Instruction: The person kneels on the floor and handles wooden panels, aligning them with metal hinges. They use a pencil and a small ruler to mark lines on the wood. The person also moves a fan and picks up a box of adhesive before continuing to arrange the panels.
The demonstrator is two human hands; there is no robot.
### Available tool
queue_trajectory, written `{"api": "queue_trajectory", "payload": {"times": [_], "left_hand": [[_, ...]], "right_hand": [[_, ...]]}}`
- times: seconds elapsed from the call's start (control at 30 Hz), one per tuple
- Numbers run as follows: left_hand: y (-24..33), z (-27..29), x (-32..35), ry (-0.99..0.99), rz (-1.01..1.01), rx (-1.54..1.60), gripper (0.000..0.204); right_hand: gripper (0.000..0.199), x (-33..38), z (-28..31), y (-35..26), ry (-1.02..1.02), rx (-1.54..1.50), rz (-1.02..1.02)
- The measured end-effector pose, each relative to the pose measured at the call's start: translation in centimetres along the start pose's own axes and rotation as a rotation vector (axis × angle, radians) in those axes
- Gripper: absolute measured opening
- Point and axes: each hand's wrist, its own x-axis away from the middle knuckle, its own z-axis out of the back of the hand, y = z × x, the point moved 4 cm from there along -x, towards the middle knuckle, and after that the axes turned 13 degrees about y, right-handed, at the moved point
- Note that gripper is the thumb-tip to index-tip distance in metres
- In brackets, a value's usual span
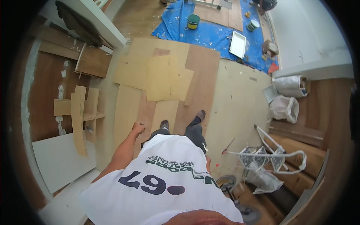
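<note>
My left hand (pixel 138 128) hangs beside my left hip with its fingers curled closed. A small dark bit shows at the fingers, too small to name. Below the hand lie long plywood boards (pixel 126 107), side by side on the floor, and my feet stand on them. Ahead of my feet, thinner yellowish plywood sheets (pixel 159 80) are stacked loosely and overlap at angles. Of my right arm only a sliver (pixel 208 163) shows past the white shirt; the right hand is hidden by my body.
A blue tarp (pixel 176 22) ahead carries a green bucket (pixel 193 21) and a white tray (pixel 237 44). Another person (pixel 265 4) crouches at the far right. A folding step stool (pixel 262 155) and white sacks (pixel 284 108) are at right; wood offcuts (pixel 78 116) and a white panel (pixel 62 159) lean left.
</note>
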Motion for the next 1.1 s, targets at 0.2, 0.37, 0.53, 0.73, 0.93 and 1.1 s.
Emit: {"api": "queue_trajectory", "payload": {"times": [0.2,0.37,0.53,0.73,0.93,1.1], "left_hand": [[6.0,-4.9,3.0,0.068,0.036,0.005,0.037],[15.3,-10.1,5.6,0.122,-0.072,0.124,0.040],[20.3,-14.1,7.3,0.155,-0.252,0.013,0.042],[16.7,-17.2,5.7,0.100,-0.096,-0.084,0.039],[17.2,-19.4,4.0,0.046,0.153,0.017,0.037],[28.3,-19.5,0.7,0.100,0.065,0.162,0.040]], "right_hand": [[0.042,-8.4,12.8,-14.3,-0.014,-0.184,-0.030],[0.046,-12.9,17.1,-21.2,-0.270,-0.240,0.226],[0.044,-16.9,19.2,-21.6,-0.371,-0.064,0.197],[0.039,-20.6,21.4,-24.2,-0.353,0.104,0.272],[0.032,-27.0,23.2,-26.4,-0.251,0.134,0.340],[0.029,-32.7,23.7,-29.1,-0.267,0.045,0.172]]}}
